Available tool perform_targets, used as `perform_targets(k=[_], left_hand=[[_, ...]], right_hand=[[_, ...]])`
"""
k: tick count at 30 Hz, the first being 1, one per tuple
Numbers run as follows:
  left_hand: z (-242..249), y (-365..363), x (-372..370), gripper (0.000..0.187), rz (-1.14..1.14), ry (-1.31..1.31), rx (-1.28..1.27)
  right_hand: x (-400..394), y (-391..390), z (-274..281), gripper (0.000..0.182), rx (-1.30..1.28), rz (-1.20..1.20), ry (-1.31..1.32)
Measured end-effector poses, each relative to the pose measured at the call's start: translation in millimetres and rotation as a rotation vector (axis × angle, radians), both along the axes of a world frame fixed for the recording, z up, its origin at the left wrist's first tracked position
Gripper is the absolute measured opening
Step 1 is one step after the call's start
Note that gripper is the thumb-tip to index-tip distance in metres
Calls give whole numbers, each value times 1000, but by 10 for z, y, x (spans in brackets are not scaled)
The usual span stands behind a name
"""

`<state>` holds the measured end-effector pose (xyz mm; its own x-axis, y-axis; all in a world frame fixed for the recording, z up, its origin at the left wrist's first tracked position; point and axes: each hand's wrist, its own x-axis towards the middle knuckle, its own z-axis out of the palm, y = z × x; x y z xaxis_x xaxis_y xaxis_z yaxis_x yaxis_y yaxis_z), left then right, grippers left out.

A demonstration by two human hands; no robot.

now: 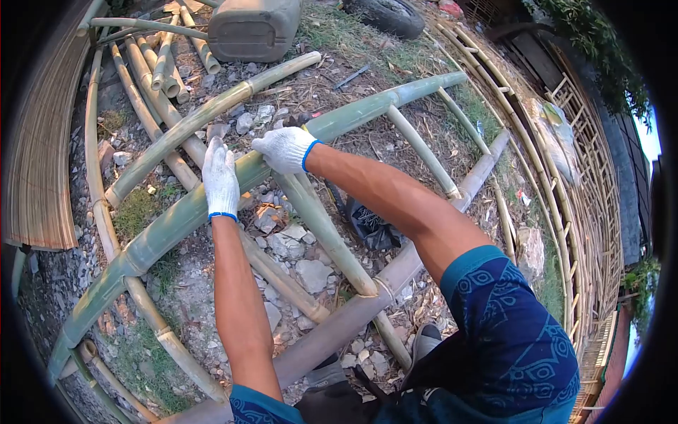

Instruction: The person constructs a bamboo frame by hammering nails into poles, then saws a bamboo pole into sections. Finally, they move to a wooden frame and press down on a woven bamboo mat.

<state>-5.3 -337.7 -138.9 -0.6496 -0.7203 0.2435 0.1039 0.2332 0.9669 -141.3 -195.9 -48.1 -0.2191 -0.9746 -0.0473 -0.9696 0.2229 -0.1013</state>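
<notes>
A thick green bamboo pole (159,237) runs diagonally across a frame of bamboo. My left hand (221,182), in a white knit glove with a blue cuff, lies across this pole, its fingers together over the far side. Beside it my right hand (286,149), gloved alike, is closed at the pole where a slanting bamboo brace (328,230) meets it. What its fingers hold is hidden. A small yellowish bit and a dark thing show just beyond the right hand. A grey-brown bamboo pole (332,328) crosses lower down, near my legs.
Cut bamboo lengths (166,67) lie at upper left beside a grey plastic jerrycan (253,32). A tyre (388,15) lies at the top. Stones (313,274) and a black plastic bag (374,227) are below the frame. Bamboo fencing (590,169) curves along the right.
</notes>
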Motion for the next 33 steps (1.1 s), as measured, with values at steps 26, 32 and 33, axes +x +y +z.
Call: perform_targets(k=[26,32,33], left_hand=[[101,84,-17,48,77,28,95],[366,1004,84,34,471,90,-146],[380,1274,103,36,505,3,-60]], right_hand=[[-161,827,-704,59,-354,-829,-562],[-144,433,1004,60,6,-270,-112],[-201,287,1184,60,50,-40,-84]])
